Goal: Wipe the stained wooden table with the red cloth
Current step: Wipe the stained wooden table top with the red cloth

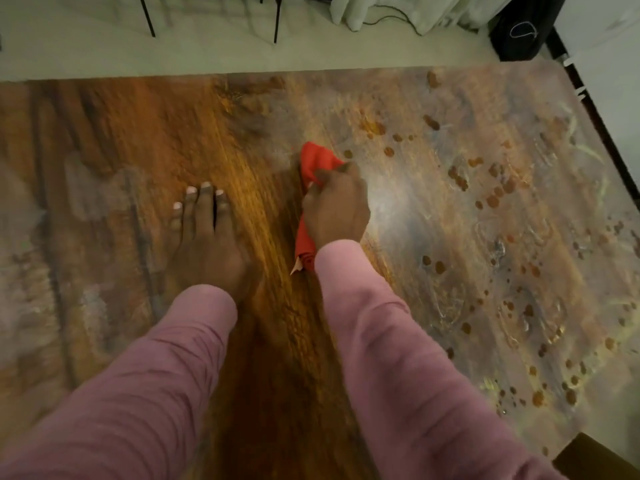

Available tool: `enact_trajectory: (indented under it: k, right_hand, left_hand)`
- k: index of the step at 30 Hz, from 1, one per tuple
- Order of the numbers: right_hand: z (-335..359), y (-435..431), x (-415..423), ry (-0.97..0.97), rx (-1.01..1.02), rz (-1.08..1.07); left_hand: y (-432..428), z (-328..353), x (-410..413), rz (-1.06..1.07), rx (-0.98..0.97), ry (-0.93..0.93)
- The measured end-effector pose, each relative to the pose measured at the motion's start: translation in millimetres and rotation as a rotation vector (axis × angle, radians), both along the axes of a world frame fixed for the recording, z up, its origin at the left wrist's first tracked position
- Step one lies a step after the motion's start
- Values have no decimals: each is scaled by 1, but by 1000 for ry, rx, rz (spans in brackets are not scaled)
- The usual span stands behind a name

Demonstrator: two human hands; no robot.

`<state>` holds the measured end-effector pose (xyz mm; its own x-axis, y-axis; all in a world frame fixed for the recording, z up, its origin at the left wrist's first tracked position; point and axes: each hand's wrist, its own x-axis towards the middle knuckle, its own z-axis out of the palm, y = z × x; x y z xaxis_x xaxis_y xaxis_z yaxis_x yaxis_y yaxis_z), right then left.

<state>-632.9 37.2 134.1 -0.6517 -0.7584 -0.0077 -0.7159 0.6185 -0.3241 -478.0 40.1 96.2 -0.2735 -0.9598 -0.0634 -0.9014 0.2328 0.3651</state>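
Near the middle of the worktop [485, 237], the right hand [334, 206] grips the bunched red cloth [317, 161] and presses it on the wood; the left hand [204, 244] lies flat to its left, fingers straight, holding nothing. The cloth is bunched narrow, so I think it may miss or only smear the brown spots [491, 199] on the right side, and its loose tail may drag dirt back.

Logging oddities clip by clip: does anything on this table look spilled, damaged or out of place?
The wooden table has a pale smeared film and brown spots across its right side, unlike the clean grain in the middle. The right hand grips the red cloth at the boundary; the left hand rests flat nearby.
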Motion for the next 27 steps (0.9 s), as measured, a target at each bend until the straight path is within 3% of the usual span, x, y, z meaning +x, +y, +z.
enact_trajectory:
  k: [2,7,9,15,17,21,24,27]
  right_hand:
    - [1,-10,13,-8,-41,-98]
    - [-1,8,50,-67,-42,453]
    - [-1,3,31,-33,-29,528]
    - [-1,-33,14,53,-56,6]
    - [0,-34,30,65,-48,91]
    - [4,-24,31,20,21,490]
    - [9,-35,20,-51,-16,360]
    - [11,-54,35,-73,-181,278]
  left_hand:
    - [0,0,0,-5,-5,14]
    - [1,2,0,-12,22,-14]
    - [0,4,0,-13,9,-5]
    - [1,3,-1,-16,11,-20]
    - [0,5,-2,-17,12,-13]
    - [-4,9,5,-27,22,-14]
    - [-26,12,8,20,-50,43]
    - [-69,14,2,12,-114,33]
